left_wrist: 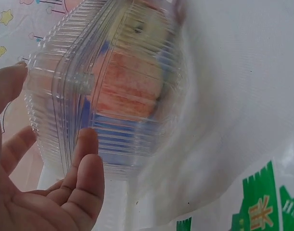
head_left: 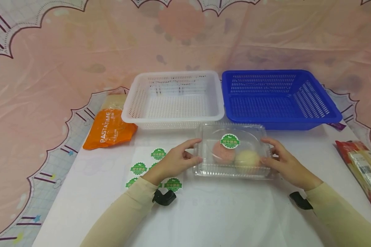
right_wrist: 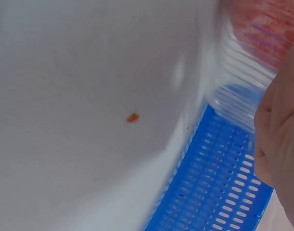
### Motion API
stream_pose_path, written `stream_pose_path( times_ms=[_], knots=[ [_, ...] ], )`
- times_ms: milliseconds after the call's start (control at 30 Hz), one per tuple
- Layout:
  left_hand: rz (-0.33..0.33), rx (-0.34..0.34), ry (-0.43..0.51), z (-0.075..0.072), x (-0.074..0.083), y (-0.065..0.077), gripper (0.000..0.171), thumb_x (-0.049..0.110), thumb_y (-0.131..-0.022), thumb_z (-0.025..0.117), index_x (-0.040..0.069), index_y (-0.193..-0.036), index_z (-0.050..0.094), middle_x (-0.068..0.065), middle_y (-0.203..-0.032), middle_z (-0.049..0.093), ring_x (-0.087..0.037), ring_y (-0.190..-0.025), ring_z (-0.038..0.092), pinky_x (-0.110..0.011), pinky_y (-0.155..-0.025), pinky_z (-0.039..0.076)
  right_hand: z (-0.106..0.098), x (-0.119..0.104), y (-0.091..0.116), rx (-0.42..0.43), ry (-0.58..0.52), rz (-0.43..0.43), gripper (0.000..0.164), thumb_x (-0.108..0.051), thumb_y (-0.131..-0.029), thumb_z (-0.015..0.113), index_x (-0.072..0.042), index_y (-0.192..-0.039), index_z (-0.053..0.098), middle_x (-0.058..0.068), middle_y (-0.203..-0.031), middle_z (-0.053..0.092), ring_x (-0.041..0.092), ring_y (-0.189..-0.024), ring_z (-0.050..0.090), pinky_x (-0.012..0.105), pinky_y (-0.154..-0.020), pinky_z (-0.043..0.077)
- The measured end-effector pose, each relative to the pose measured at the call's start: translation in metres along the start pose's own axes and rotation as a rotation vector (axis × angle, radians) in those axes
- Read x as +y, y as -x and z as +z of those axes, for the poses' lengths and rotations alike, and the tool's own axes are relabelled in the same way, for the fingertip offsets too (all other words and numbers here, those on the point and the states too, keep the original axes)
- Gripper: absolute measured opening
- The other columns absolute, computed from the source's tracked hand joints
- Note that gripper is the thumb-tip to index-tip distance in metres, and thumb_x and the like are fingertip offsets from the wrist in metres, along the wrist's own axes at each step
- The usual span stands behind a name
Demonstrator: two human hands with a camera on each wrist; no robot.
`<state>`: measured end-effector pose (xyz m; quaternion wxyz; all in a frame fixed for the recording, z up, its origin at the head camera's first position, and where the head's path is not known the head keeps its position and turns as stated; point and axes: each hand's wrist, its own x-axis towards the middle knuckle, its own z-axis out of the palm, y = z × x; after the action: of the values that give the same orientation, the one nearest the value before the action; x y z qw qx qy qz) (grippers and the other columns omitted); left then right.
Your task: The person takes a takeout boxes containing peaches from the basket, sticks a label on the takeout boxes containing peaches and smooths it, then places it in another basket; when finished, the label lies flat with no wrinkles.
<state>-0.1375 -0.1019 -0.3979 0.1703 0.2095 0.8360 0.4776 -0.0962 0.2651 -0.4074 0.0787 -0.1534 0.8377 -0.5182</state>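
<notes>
A clear plastic clamshell box is held in front of the two baskets, its lid closed. Through it show a reddish round fruit and a pale yellow one; both also appear in the left wrist view. A green-and-white round sticker is on the lid. My left hand grips the box's left end with thumb and fingertips. At the opposite end, my right hand holds it the same way. In the right wrist view, the back of that hand hides its fingertips.
Behind the box stand a white basket and a blue basket, side by side. An orange pasta bag lies at left, touching the white basket. A sheet of green stickers lies by my left forearm. A red-ended package is at far right.
</notes>
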Motion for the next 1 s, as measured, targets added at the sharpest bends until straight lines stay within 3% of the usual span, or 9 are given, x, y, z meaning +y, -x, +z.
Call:
stream_pose_path(
  times_ms=[200,467,633,800,1000],
  knots=[
    [-0.009,-0.011,0.011,0.001,0.002,0.005,0.068,0.032,-0.093,0.073,0.022,-0.153,0.043,-0.012,-0.144,0.047,-0.015,-0.093,0.064,-0.033,-0.07,0.053,0.002,-0.003,0.006,0.014,-0.072,-0.009,0.055,-0.003,-0.103,0.052,-0.015,-0.151,0.03,0.02,-0.108,0.042,0.015,-0.079,0.061,0.029,-0.06,0.053],
    [-0.005,-0.022,0.024,0.001,0.009,0.015,0.07,0.03,-0.09,0.077,0.019,-0.151,0.045,-0.012,-0.142,0.049,-0.013,-0.089,0.066,-0.033,-0.07,0.054,-0.002,-0.013,0.014,0.017,-0.021,0.081,0.055,-0.01,-0.103,0.054,-0.012,-0.152,0.028,0.022,-0.121,0.041,0.017,-0.09,0.059,0.03,-0.067,0.053],
    [0.013,-0.029,0.023,0.0,0.015,0.019,0.069,0.031,-0.089,0.078,0.021,-0.15,0.047,-0.009,-0.137,0.053,-0.012,-0.089,0.067,-0.033,-0.071,0.055,-0.004,-0.016,0.021,0.031,-0.008,0.079,0.056,-0.009,-0.103,0.054,-0.014,-0.152,0.028,0.026,-0.127,0.039,0.015,-0.094,0.059,0.029,-0.069,0.053],
    [0.021,-0.027,0.027,0.0,0.024,0.022,0.068,0.033,-0.089,0.077,0.023,-0.149,0.048,-0.006,-0.13,0.058,-0.012,-0.088,0.067,-0.033,-0.069,0.056,-0.005,-0.02,0.027,0.07,0.026,0.094,0.058,-0.011,-0.104,0.053,-0.017,-0.155,0.027,0.03,-0.134,0.037,0.021,-0.103,0.058,0.028,-0.07,0.053],
    [0.062,-0.017,0.008,0.001,0.033,0.021,0.068,0.034,-0.089,0.077,0.024,-0.15,0.047,-0.002,-0.122,0.062,-0.011,-0.088,0.067,-0.032,-0.067,0.056,-0.01,-0.025,0.033,0.131,0.065,0.084,0.055,-0.011,-0.104,0.054,-0.016,-0.155,0.032,0.027,-0.131,0.04,0.003,-0.099,0.057,0.029,-0.066,0.056]
  ],
)
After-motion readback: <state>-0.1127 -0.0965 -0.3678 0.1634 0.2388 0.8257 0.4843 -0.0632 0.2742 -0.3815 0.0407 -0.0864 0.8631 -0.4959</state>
